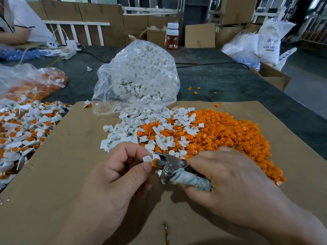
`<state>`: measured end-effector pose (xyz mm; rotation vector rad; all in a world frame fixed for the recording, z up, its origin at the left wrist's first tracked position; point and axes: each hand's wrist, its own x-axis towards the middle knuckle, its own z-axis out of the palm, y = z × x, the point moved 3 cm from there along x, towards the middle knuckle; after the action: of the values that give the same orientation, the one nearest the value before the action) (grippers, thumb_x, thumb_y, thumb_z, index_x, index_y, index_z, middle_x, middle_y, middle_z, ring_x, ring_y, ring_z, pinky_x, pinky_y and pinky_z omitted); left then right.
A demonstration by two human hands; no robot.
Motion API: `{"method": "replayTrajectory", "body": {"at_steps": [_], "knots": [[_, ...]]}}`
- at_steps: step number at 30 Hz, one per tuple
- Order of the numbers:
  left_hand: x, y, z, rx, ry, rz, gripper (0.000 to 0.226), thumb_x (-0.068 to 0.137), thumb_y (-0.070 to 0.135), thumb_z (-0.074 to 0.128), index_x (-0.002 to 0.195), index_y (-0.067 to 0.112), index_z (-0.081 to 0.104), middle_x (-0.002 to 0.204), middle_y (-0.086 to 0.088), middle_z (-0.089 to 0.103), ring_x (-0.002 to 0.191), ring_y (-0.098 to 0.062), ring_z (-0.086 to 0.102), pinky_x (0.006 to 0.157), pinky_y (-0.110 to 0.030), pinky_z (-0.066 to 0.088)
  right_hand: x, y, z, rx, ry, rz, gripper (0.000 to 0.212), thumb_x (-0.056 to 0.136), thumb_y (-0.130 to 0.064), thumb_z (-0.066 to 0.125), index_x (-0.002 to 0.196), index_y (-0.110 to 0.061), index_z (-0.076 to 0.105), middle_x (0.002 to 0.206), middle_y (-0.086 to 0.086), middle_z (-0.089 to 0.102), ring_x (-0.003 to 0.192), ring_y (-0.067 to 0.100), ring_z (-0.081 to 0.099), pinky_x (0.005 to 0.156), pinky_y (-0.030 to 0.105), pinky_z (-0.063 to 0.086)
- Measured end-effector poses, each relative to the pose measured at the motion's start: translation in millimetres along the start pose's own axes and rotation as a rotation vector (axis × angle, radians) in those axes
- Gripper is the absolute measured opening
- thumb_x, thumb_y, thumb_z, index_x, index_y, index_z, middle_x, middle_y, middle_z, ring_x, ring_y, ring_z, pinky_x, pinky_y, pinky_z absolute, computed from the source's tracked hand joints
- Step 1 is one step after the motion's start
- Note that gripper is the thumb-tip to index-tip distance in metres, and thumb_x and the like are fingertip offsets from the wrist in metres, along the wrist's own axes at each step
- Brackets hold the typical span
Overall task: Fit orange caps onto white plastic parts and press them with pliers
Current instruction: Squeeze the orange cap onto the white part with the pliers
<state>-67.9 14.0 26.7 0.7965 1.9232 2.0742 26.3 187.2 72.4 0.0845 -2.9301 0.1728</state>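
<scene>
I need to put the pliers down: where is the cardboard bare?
Bare cardboard lies left of the left hand, between the assembled pile and the white parts. The right side is crowded with orange caps.

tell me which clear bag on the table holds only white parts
The tall clear bag in the middle, at the cardboard sheet's far edge; the flatter bag at the left shows orange pieces inside.
</scene>
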Motion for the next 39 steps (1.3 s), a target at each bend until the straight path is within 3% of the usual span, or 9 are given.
{"method": "replayTrajectory", "body": {"at_steps": [7, 12, 17, 21, 24, 28, 32, 36, 39], "knots": [[-1, -3, -1, 0.011, 0.009, 0.008, 0.021, 0.07, 0.043, 0.071, 0.083, 0.027, 0.07, 0.061, -0.01, 0.061, 0.052, -0.018, 0.058, 0.047, -0.026, 0.047, 0, -4, -3, -0.041, 0.009, -0.016, 0.033, 0.08, -0.055, 0.039, 0.063, -0.03, 0.053, 0.052, -0.014, 0.044, 0.046, 0.004, 0.031, 0.054, 0.022, 0.029], [-1, -5, 0, 0.017, 0.008, 0.014, 0.02, 0.071, 0.042, 0.07, 0.084, 0.026, 0.07, 0.062, -0.007, 0.06, 0.054, -0.017, 0.059, 0.048, -0.025, 0.049, 0, -3, -3, -0.041, -0.027, 0.007, 0.033, 0.079, -0.056, 0.036, 0.065, -0.031, 0.052, 0.053, -0.015, 0.044, 0.046, 0.004, 0.026, 0.05, 0.02, 0.027], [0, -8, 1, -0.007, -0.003, -0.01, 0.021, 0.071, 0.041, 0.07, 0.085, 0.024, 0.07, 0.064, -0.008, 0.061, 0.055, -0.02, 0.06, 0.051, -0.028, 0.051, 2, -1, -1, -0.009, -0.122, 0.015, 0.039, 0.078, -0.065, 0.018, 0.083, -0.034, 0.041, 0.07, -0.016, 0.041, 0.064, 0.001, 0.036, 0.07, 0.027, 0.029], [1, -10, -1, -0.001, -0.003, -0.012, 0.021, 0.073, 0.042, 0.07, 0.086, 0.026, 0.069, 0.066, -0.008, 0.063, 0.056, -0.024, 0.061, 0.052, -0.035, 0.05, 2, -3, -1, -0.005, -0.115, -0.011, 0.04, 0.075, -0.064, 0.013, 0.084, -0.034, 0.039, 0.074, -0.015, 0.044, 0.067, 0.001, 0.037, 0.065, 0.018, 0.026], [1, -11, -1, -0.016, -0.008, -0.011, 0.018, 0.073, 0.04, 0.07, 0.085, 0.026, 0.069, 0.066, -0.008, 0.063, 0.056, -0.022, 0.061, 0.052, -0.032, 0.051, 2, -2, 1, 0.011, -0.099, -0.019, 0.039, 0.076, -0.063, 0.015, 0.084, -0.033, 0.04, 0.076, -0.015, 0.045, 0.068, 0.001, 0.038, 0.065, 0.012, 0.022], [1, -11, 2, -0.009, 0.002, -0.004, 0.019, 0.072, 0.041, 0.07, 0.084, 0.027, 0.069, 0.066, -0.008, 0.063, 0.056, -0.022, 0.061, 0.052, -0.031, 0.051, 1, 1, 7, -0.008, -0.083, 0.009, 0.053, 0.072, -0.066, 0.008, 0.086, -0.033, 0.047, 0.077, -0.015, 0.05, 0.068, 0.005, 0.042, 0.066, 0.018, 0.027], [0, -11, 3, -0.001, 0.014, 0.013, 0.02, 0.072, 0.041, 0.069, 0.087, 0.027, 0.07, 0.068, -0.006, 0.064, 0.057, -0.022, 0.062, 0.053, -0.032, 0.052, 4, 5, 9, -0.051, -0.08, 0.043, 0.051, 0.075, -0.064, 0.017, 0.088, -0.033, 0.055, 0.077, -0.014, 0.053, 0.071, 0.008, 0.047, 0.072, 0.029, 0.036], [1, -12, 3, -0.011, 0.008, 0.015, 0.02, 0.072, 0.04, 0.07, 0.086, 0.026, 0.071, 0.069, -0.007, 0.063, 0.058, -0.02, 0.062, 0.052, -0.027, 0.052, 2, 5, 10, -0.066, -0.028, 0.046, 0.029, 0.078, -0.055, 0.038, 0.07, -0.031, 0.053, 0.06, -0.015, 0.049, 0.052, 0.009, 0.04, 0.057, 0.026, 0.033], [1, -12, 2, -0.016, 0.003, 0.022, 0.019, 0.072, 0.039, 0.07, 0.086, 0.027, 0.071, 0.069, -0.005, 0.063, 0.057, -0.02, 0.062, 0.051, -0.028, 0.052, 2, 4, 9, -0.056, -0.003, 0.022, 0.027, 0.077, -0.053, 0.04, 0.065, -0.03, 0.046, 0.055, -0.013, 0.045, 0.048, 0.01, 0.036, 0.052, 0.023, 0.025]]}}
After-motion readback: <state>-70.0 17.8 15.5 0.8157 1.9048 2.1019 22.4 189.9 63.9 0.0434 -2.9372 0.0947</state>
